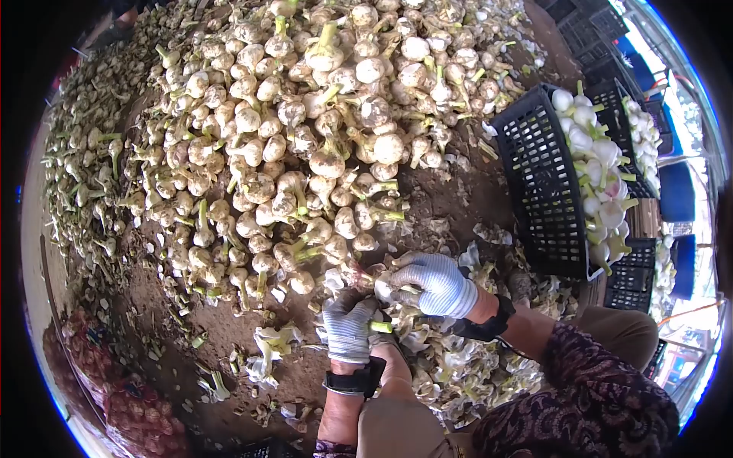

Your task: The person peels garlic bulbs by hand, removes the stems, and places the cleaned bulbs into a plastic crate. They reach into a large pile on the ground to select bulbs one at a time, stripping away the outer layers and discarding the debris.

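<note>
My left hand, in a striped white and grey glove, is closed around a garlic bulb whose cut green stem sticks out to the right. Close beside it on the right, my right hand, gloved alike, has its fingers bent together at the bulb's upper side; what they pinch is too small to make out. Both hands are just below the near edge of a large heap of soil-stained garlic bulbs. Loose white peels lie under and beside my right forearm.
A black crate of cleaned garlic stands at the right, with more crates behind it. Red net sacks of bulbs lie at lower left. Smaller garlic covers the far left. Part of a person shows at top left.
</note>
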